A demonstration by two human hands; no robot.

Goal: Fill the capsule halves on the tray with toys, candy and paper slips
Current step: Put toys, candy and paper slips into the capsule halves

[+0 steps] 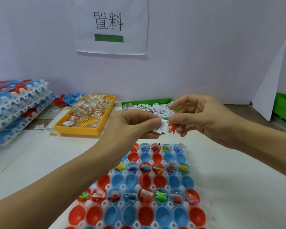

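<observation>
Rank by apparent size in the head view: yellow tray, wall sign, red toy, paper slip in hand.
1. wall sign
2. yellow tray; it lies nearer, so the true order is unsure
3. paper slip and red toy: alike

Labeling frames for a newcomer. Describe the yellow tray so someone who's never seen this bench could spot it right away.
Start at the paper sign on the back wall and drop to the table. The yellow tray lies below and left of it, between the stacked white racks and the green tray. It alone is yellow with a grid floor, holding clear-wrapped candy rather than paper slips.
</observation>
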